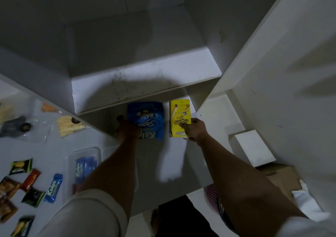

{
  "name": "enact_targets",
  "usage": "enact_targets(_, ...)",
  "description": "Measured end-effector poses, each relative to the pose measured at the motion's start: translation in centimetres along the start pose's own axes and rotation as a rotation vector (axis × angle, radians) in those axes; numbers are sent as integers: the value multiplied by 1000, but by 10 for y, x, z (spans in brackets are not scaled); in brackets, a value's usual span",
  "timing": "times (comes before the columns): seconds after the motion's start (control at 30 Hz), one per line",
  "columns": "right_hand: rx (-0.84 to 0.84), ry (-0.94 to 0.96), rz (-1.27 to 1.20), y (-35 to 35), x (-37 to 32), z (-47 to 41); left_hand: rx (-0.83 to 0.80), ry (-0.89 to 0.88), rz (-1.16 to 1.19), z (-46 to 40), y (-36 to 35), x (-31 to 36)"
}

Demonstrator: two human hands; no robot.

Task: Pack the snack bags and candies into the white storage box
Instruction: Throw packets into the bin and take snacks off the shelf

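A: Starting at the left, what lies on the white desk [54, 145]?

B: Loose wrapped candies [27, 182] at the near left, a small blue Kalpa bar [53, 188] among them, and further back a pack of pale yellow wafers [70, 125]. Just right of the candies sits a clear plastic lidded tub [84, 165] with blue Kalpa packets inside.

A: And the hands?

B: Both reach onto the lower shelf [172, 156] of a white shelving unit. The left hand [127, 129] grips the left edge of a glossy blue snack pouch [147, 120], its fingers curled round it. The right hand [193, 129] pinches the near end of a yellow cardboard snack box [180, 118], thumb on the printed face. Pouch and box stand side by side, close but apart, at the far end of that shelf.

A: How much room is there?

B: The upper shelf board [145, 73] overhangs them closely. Bare shelf surface stretches nearer, between the two forearms. To the right a white side panel [272, 55] rises, with a small white box [254, 147] and a brown cardboard carton [280, 178] beyond it. I can't tell which item is the white storage box.
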State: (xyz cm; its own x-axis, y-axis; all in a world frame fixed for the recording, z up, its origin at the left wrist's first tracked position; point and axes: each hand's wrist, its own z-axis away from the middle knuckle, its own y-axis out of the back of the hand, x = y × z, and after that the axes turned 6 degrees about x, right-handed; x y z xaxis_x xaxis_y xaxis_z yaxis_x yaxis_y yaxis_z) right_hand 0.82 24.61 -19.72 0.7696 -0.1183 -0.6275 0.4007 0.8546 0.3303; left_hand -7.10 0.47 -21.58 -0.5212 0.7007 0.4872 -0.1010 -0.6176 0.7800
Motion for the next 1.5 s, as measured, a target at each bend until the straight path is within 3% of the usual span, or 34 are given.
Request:
enact_targets(0.2, -74, 5, -116, 12, -2, 27, -71, -125, 118, 22, 26, 7)
enact_targets(0.37, -2, 65, -156, 32, 16, 74, -51, -170, 313, 75, 47, 7)
enact_targets(0.5, 38, 97, -217, 59, 50, 115, -50, -278, 388, 131, 49, 0)
enact_targets(0.7, 182, 95, -343, 124, 131, 161, -227, -411, 351, 226, 36, 13)
enact_targets(0.93, 447, -9, -431, 222, 239, 198, -476, -456, 266, 330, -24, 29)
enact_targets(1.1, 516, -138, -394, 298, 324, 208, -652, -348, 215, 406, -89, 22)
enact_targets(1.33, 535, -269, -340, 377, 402, 193, -784, -367, 47, 494, -196, -6)
enact_targets(1.5, 310, -362, -387, 390, 420, 181, -858, -441, -82, 538, -240, -27)
